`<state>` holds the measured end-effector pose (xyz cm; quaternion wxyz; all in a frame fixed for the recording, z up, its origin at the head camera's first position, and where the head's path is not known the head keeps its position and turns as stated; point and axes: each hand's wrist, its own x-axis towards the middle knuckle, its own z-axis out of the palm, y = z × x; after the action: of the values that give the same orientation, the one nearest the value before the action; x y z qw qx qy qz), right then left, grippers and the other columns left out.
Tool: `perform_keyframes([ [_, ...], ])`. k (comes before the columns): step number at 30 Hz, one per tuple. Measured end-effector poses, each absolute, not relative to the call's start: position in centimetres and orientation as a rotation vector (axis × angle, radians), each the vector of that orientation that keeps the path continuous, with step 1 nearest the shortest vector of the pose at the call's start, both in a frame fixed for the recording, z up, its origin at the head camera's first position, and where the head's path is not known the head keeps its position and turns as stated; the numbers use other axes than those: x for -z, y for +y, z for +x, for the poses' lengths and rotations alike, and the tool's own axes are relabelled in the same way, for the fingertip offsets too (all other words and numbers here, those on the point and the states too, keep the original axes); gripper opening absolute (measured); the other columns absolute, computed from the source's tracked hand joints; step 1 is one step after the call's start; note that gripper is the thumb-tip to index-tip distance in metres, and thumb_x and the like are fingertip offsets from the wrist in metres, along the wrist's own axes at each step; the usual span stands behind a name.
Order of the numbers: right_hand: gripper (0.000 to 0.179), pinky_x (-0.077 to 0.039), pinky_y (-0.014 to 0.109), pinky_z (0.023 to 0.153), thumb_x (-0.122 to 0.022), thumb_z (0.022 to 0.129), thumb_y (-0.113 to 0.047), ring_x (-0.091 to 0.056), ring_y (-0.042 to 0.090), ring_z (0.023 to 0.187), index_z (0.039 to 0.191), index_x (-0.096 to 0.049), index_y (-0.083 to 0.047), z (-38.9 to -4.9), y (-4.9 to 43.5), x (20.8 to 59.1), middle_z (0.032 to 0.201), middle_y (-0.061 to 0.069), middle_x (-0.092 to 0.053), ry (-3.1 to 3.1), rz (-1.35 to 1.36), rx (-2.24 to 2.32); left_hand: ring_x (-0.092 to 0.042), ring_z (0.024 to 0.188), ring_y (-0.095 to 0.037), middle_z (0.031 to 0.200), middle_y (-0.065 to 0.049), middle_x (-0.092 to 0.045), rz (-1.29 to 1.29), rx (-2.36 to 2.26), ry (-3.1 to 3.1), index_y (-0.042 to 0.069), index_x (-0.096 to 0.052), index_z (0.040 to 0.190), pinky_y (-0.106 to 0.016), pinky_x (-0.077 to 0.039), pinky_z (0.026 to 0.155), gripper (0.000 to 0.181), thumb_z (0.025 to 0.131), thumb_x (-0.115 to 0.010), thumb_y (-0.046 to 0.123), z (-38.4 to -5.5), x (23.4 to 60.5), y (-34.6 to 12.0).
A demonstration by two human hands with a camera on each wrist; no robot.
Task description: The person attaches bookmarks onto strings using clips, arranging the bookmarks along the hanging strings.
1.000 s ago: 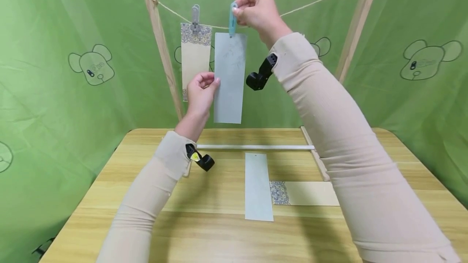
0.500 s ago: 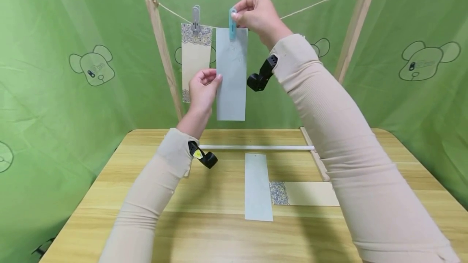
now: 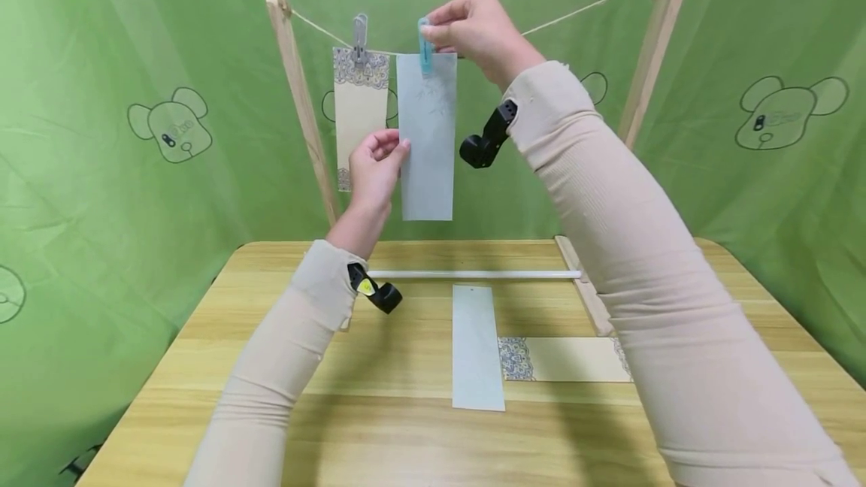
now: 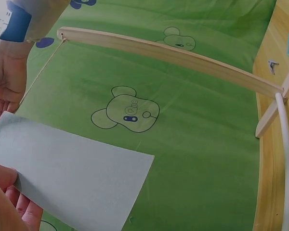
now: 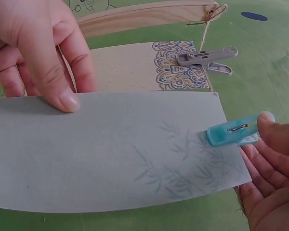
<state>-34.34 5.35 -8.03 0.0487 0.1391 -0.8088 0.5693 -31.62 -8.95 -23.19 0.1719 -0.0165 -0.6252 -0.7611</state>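
A grey-blue paper strip (image 3: 427, 134) with a faint bamboo print (image 5: 183, 163) hangs from the string (image 3: 588, 2) between two wooden posts. My right hand (image 3: 473, 28) pinches a teal clothespin (image 3: 425, 45) (image 5: 233, 134) at the strip's top edge. My left hand (image 3: 375, 171) pinches the strip's left edge about halfway down (image 5: 43, 62). To the left hangs a cream strip with a patterned band (image 3: 360, 115), held by a grey clothespin (image 3: 359, 36) (image 5: 207, 57). The left wrist view shows the grey-blue strip (image 4: 72, 178) between my fingers.
On the wooden table (image 3: 406, 427) lie another grey-blue strip (image 3: 476, 348) and a cream patterned strip (image 3: 564, 359). A white rod (image 3: 473, 273) joins the rack's wooden feet. Green cloth with bear prints (image 3: 169, 126) surrounds the table. Two spare clothespins (image 4: 279, 55) lie on the table.
The hanging grey-blue strip has risen slightly, its top now level with the string. My right hand stays on the teal clothespin and my left hand keeps its hold on the strip's edge.
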Motion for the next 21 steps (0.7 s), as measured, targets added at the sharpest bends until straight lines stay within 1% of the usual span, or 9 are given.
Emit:
perform_keyframes([
  [4,0.043,-0.042,0.022,0.099,-0.066,0.089,-0.017,-0.056,0.017,0.114,0.129,-0.055,-0.007,-34.2,5.5,7.9,0.131,0.004,-0.056,-2.440,0.434,-1.779,-0.056,0.079,-0.009,0.093,0.000,-0.064,-0.048,2.168,-1.762,0.005,-0.063,0.105,-0.018,-0.046,0.064,0.019,0.086,-0.067,0.005,-31.7,23.2,-9.1],
  [7,0.048,-0.040,0.021,0.101,-0.065,0.089,-0.018,-0.052,0.015,0.121,0.134,-0.050,-0.008,-33.9,5.8,7.9,0.138,0.003,-0.051,-2.409,0.468,-1.786,-0.056,0.079,-0.009,0.092,0.000,-0.063,-0.049,2.178,-1.756,0.005,-0.063,0.105,-0.018,-0.046,0.065,0.019,0.086,-0.066,0.005,-31.7,23.3,-9.1],
  [11,0.049,-0.041,0.018,0.099,-0.065,0.089,-0.018,-0.052,0.014,0.120,0.135,-0.050,-0.007,-33.1,6.2,8.1,0.136,0.004,-0.053,-2.350,0.531,-1.769,-0.057,0.083,-0.009,0.094,0.000,-0.063,-0.037,2.185,-1.763,0.005,-0.063,0.106,-0.020,-0.050,0.074,0.020,0.086,-0.067,0.006,-31.6,23.5,-9.1],
  [14,0.047,-0.042,0.017,0.098,-0.065,0.089,-0.018,-0.053,0.014,0.118,0.133,-0.052,-0.007,-32.3,6.8,8.4,0.133,0.005,-0.056,-2.312,0.569,-1.770,-0.059,0.091,-0.012,0.100,-0.003,-0.065,-0.044,2.196,-1.764,0.005,-0.063,0.110,-0.021,-0.051,0.082,0.024,0.086,-0.067,0.005,-31.6,23.9,-9.3],
  [18,0.046,-0.040,0.020,0.101,-0.068,0.088,-0.021,-0.054,0.015,0.117,0.130,-0.054,-0.011,-31.3,8.2,9.1,0.130,0.003,-0.058,-2.287,0.581,-1.803,-0.059,0.104,-0.015,0.113,-0.009,-0.064,-0.080,2.210,-1.742,0.005,-0.061,0.115,-0.018,-0.049,0.088,0.031,0.085,-0.067,0.003,-31.7,24.4,-9.5],
  [21,0.046,-0.037,0.022,0.104,-0.068,0.087,-0.023,-0.053,0.015,0.117,0.130,-0.055,-0.013,-30.8,9.5,10.1,0.129,0.001,-0.059,-2.304,0.568,-1.817,-0.058,0.109,-0.016,0.119,-0.010,-0.063,-0.108,2.211,-1.726,0.004,-0.060,0.119,-0.018,-0.048,0.091,0.034,0.085,-0.066,0.002,-31.7,25.0,-9.9],
])
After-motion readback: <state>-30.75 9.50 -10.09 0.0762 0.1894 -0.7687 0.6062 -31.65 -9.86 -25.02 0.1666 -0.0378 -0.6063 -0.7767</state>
